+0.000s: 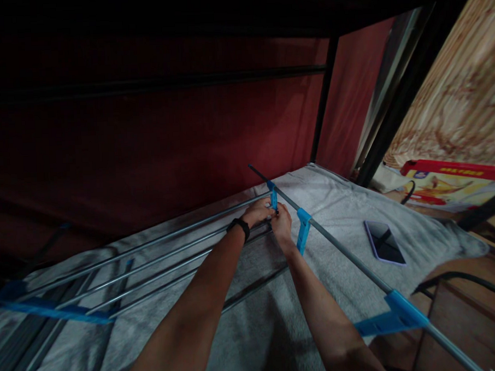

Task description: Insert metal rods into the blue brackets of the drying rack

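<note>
Your left hand [257, 211] and right hand [282, 223] meet at one blue clip [273, 197] on the long side rod [340, 246] of a metal rack [152, 255]. The left hand's fingers are curled and pinched at the clip and the end of the nearest rail [179, 225]; the right hand closes on the same joint from the other side, fingers bent inward, though whether they grip the clip or only brace it cannot be told in this light. A black band [238, 226] sits on your left wrist. The rack lies flat on a grey cloth [338, 203], near the red wall [147, 135], under a dark frame. As to progress, judged from the layout: several rails already run side by side from a blue bar [52, 312] at the far left towards the side rod, so that part appears assembled. Two further blue clips on the rod, one just beside your right hand [303, 229] and one nearer you [394, 313], carry no rail (each sticks out bare), which suggests work remains there. The joint under your hands looks unfinished. A phone [383, 242] lies face up on the cloth, well apart from the rack, and a red and yellow box [452, 183] stands beyond it.
</note>
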The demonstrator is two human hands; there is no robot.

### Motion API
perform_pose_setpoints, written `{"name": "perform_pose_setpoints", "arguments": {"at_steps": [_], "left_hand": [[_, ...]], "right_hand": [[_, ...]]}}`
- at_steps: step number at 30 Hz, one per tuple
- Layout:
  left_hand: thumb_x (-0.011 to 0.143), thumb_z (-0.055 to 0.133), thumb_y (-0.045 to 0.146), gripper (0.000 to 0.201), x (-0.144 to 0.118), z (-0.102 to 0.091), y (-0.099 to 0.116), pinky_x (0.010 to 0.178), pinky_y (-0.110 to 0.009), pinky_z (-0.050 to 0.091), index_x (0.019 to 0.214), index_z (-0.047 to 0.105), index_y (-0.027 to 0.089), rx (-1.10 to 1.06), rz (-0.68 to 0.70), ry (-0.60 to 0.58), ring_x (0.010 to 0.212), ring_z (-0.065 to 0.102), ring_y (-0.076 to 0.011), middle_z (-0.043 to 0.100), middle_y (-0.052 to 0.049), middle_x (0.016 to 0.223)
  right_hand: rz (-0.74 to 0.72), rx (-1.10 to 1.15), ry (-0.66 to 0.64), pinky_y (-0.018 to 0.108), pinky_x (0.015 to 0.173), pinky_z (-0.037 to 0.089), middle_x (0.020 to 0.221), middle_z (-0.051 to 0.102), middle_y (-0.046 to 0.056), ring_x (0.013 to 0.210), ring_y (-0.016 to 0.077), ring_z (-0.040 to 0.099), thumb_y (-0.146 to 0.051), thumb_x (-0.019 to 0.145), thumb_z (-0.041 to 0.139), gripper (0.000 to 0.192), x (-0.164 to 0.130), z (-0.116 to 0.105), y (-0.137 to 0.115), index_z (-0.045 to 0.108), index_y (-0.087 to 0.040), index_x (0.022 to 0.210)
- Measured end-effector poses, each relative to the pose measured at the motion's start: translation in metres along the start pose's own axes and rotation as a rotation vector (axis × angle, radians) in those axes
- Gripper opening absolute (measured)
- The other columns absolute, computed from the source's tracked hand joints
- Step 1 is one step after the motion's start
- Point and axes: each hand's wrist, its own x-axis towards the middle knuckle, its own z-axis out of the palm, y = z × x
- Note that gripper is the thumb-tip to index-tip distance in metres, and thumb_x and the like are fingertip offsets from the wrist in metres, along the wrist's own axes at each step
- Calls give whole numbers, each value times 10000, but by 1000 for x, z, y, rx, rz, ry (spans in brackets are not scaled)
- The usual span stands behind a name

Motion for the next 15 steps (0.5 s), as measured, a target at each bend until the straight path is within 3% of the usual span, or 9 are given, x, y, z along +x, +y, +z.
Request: {"name": "perform_pose_setpoints", "arguments": {"at_steps": [15], "left_hand": [[709, 671, 166, 277, 0, -4, -3, 810, -268, 530, 984, 697, 180, -12, 6, -16, 861, 657, -169, 720, -11, 893]], "right_hand": [[-22, -4, -1, 367, 1022, 459, 1171, 695, 85, 1097, 227, 617, -119, 846, 458, 399, -1, 0, 1, 673, -216, 1169]]}}
